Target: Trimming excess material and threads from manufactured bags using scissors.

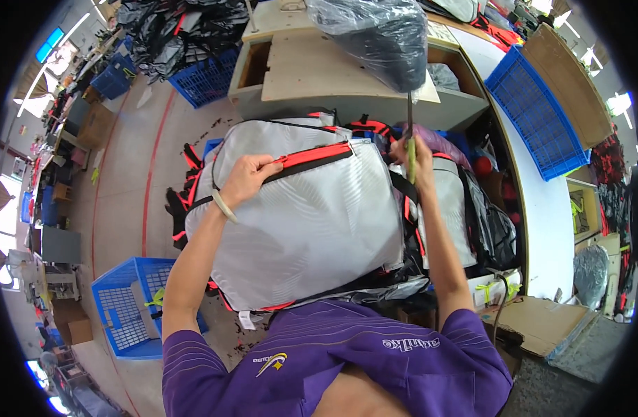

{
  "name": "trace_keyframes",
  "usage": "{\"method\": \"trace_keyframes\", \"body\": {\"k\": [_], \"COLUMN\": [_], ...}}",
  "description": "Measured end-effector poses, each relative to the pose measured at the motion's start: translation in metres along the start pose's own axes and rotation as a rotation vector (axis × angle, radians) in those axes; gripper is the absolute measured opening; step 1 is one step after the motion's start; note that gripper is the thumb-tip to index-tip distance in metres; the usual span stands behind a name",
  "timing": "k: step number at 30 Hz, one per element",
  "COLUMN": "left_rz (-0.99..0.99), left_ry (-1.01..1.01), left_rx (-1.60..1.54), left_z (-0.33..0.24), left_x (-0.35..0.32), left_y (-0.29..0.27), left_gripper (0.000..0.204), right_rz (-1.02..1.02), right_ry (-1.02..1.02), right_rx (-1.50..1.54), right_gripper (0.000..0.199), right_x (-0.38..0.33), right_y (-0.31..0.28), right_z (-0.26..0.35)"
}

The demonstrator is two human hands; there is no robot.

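Note:
A large light-grey bag (312, 222) with red and black trim lies in front of me, over other bags. My left hand (246, 177) is closed on its red-and-black zipper strip (315, 154), fingers pinching the strip's left end. A pale bracelet is on that wrist. Past the bag's upper right corner, my right hand (420, 163) is wrapped round a long narrow tool (411, 118) with a dark, blade-like end pointing away and a yellow-green handle. Its exact kind cannot be made out. A second grey bag (444, 208) with black sides lies below my right forearm.
Behind the bags stands a wooden table (319, 69) with a plastic-wrapped dark bundle (374, 42) on it. A blue crate (131, 306) is on the floor at left, another (538, 111) at right. A cardboard sheet (541, 320) lies at lower right.

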State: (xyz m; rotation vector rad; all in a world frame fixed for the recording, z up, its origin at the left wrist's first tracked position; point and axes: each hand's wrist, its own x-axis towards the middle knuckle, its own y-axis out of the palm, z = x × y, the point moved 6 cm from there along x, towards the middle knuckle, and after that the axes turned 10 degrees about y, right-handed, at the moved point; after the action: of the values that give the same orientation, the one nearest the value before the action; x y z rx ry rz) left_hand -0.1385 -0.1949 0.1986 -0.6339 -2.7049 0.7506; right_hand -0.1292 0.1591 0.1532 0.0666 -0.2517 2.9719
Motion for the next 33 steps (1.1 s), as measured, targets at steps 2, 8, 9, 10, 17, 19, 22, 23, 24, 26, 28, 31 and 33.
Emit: {"method": "trace_keyframes", "body": {"k": [2, 8, 9, 10, 17, 19, 22, 23, 24, 26, 28, 31, 33], "left_rz": [-0.012, 0.019, 0.021, 0.023, 0.034, 0.048, 0.029, 0.020, 0.035, 0.040, 0.067, -0.009, -0.030], "left_ry": [0.062, 0.041, 0.024, 0.039, -0.036, -0.037, -0.089, -0.096, -0.109, -0.128, -0.148, -0.179, -0.172], "left_rx": [-0.025, -0.090, -0.088, -0.058, -0.146, -0.145, -0.228, -0.228, -0.229, -0.230, -0.224, -0.398, -0.449], "left_z": [-0.008, -0.015, -0.016, -0.021, -0.036, -0.035, -0.038, -0.037, -0.036, -0.035, -0.036, -0.035, -0.028], "left_x": [0.001, -0.006, -0.008, -0.010, -0.022, -0.025, -0.030, -0.031, -0.032, -0.034, -0.035, -0.037, -0.038], "left_y": [0.006, 0.022, 0.021, 0.020, 0.018, 0.017, 0.017, 0.017, 0.016, 0.015, 0.015, 0.018, 0.019], "left_gripper": [0.029, 0.029, 0.030, 0.028, 0.024, 0.023, 0.021, 0.021, 0.020, 0.019, 0.017, 0.016, 0.015], "right_rz": [0.038, 0.338, 0.413, 0.488, 0.647, 0.660, 0.609, 0.619, 0.636, 0.662, 0.705, 0.689, 0.682], "right_ry": [-0.156, -0.569, -0.553, -0.538, -0.648, -0.684, -0.772, -0.778, -0.767, -0.764, -0.794, -0.656, -0.651], "right_rx": [-0.419, -0.934, -0.969, -1.002, -1.002, -1.056, -1.037, -1.032, -1.017, -0.997, -0.994, -0.918, -0.938], "right_gripper": [0.045, 0.057, 0.053, 0.049, 0.041, 0.049, 0.040, 0.040, 0.040, 0.039, 0.044, 0.048, 0.055], "right_x": [0.002, 0.009, 0.013, 0.016, 0.030, 0.035, 0.036, 0.036, 0.037, 0.040, 0.040, 0.040, 0.034], "right_y": [-0.013, -0.016, -0.011, -0.006, 0.009, 0.011, 0.018, 0.020, 0.021, 0.020, 0.020, 0.023, 0.040], "right_z": [0.065, 0.106, 0.105, 0.103, 0.104, 0.102, 0.111, 0.109, 0.108, 0.102, 0.094, 0.101, 0.111]}}
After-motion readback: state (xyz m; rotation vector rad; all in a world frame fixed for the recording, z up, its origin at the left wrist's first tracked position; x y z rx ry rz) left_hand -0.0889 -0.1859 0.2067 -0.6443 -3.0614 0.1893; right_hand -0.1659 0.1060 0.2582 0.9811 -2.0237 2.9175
